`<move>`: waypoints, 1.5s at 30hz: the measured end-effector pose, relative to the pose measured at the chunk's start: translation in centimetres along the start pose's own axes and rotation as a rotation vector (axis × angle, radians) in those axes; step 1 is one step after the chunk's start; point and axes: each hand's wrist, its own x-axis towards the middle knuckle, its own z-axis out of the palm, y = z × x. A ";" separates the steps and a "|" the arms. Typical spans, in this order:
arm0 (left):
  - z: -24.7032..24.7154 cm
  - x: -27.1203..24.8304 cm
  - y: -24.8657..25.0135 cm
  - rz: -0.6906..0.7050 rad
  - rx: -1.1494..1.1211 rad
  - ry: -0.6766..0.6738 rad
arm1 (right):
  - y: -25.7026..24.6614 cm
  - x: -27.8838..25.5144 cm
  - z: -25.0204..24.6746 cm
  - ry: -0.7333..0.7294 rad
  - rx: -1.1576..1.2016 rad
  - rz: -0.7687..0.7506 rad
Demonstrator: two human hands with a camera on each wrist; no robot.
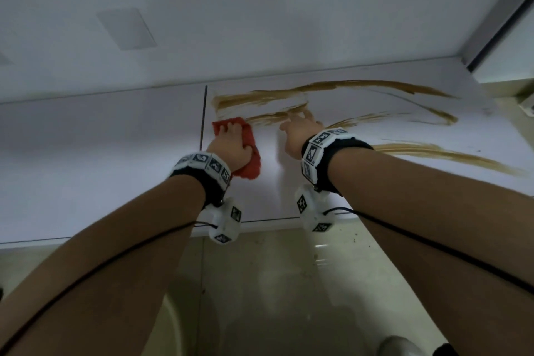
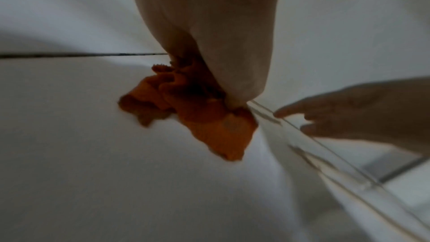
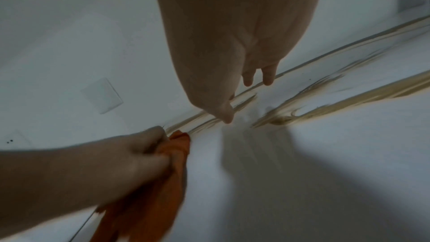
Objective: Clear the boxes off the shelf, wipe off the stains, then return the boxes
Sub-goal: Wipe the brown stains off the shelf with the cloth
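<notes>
The white shelf (image 1: 86, 170) carries long brown stain streaks (image 1: 361, 86) across its right half. My left hand (image 1: 231, 141) grips a crumpled orange-red cloth (image 1: 248, 153) and presses it on the shelf, just below the left end of the streaks. In the left wrist view the cloth (image 2: 209, 126) bunches under my palm. My right hand (image 1: 297, 130) lies flat on the shelf to the right of the cloth, fingers straight, fingertips (image 3: 267, 78) reaching onto a streak (image 3: 349, 97). No boxes are in view.
A thin dark seam (image 1: 204, 113) divides the shelf just left of the cloth. A white back wall (image 1: 260, 9) rises behind the shelf, with a grey frame (image 1: 497, 9) at the upper right. Below the shelf's front edge (image 1: 268, 225) is beige floor (image 1: 274, 283).
</notes>
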 end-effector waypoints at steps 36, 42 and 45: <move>-0.7 -0.9 -3.6 -0.115 -0.137 0.012 | 1.4 -0.7 1.1 0.005 0.019 0.025; 0.3 0.9 2.6 0.102 -0.041 -0.004 | 2.2 -0.7 1.4 0.019 0.016 0.048; 0.5 0.5 4.8 0.279 -0.010 -0.070 | 2.6 -0.9 1.2 0.022 0.035 0.078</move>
